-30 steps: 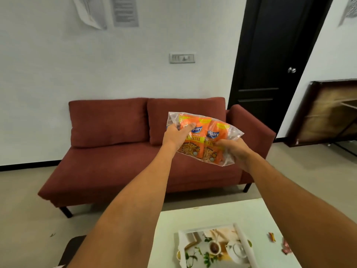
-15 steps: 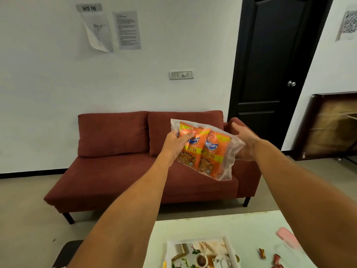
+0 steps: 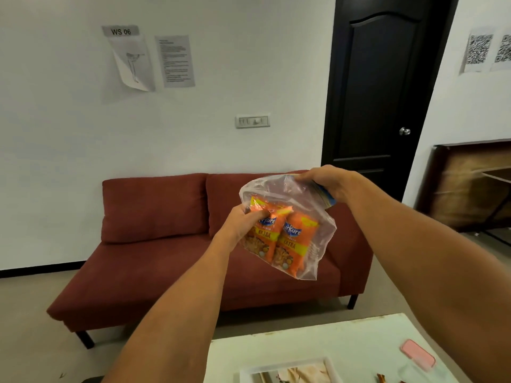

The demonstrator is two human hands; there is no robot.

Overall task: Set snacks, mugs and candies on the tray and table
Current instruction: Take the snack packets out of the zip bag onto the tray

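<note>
I see both hands raised above the table [image 3: 331, 344]: left hand [image 3: 242, 223] pinching two orange snack packets [image 3: 279, 241] through a clear bag [image 3: 318, 252], right hand [image 3: 323, 181] gripping the bag's top edge.

1. A plastic bag [image 3: 300, 205] hangs in the air above and beyond the table [image 3: 318, 344], in front of the sofa [image 3: 154, 244].
2. Two snack packets [image 3: 279, 241] sit side by side inside the bag.
3. The left hand [image 3: 243, 225] grips the bag's left side at the packets' tops; the right hand [image 3: 329, 181] grips its upper right edge.
4. A tray [image 3: 287, 367] lies on the table's near part, with a flat case [image 3: 417, 355] to its right.
5. The sofa stands against the wall [image 3: 83, 134]; a door [image 3: 381, 92] is behind its right end.
</note>
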